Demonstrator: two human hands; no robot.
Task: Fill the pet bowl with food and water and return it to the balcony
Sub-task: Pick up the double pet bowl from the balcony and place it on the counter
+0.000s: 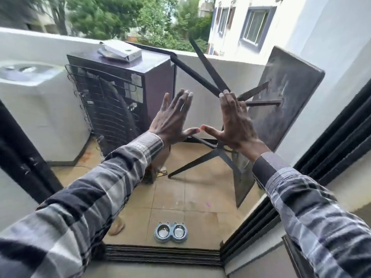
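At the bottom edge, a dark ribbed doormat (162,254) lies across the threshold, with black sliding-door tracks (313,177) running up the right side. Just beyond the mat, the pet bowl (171,234) sits on the tan tiled balcony floor (180,195): a pale blue double feeder with two round metal dishes side by side, something light showing in the left dish, the right one reflective so its contents cannot be told. A tan slipper (117,227) lies to its left, apart from it. Two arms in grey-and-black plaid sleeves (96,189) stretch forward above all this. The left hand (172,119) and the right hand (235,125) are raised with backs to the camera, fingers (185,101) spread wide and grasping nothing, the thumb tips nearly meeting between them. Both are well above and away from the bowl. Past the hands, a dark table (281,109) stands tipped on its side against the right wall, its thin legs sticking out leftward. To the left stands an old refrigerator (124,93) with its rear coil grid showing and a silvery flat box (120,51) on top; further left is a white washing machine (38,93). The white parapet wall (40,39) closes the balcony, with green trees (112,15) and a white building (247,23) beyond.
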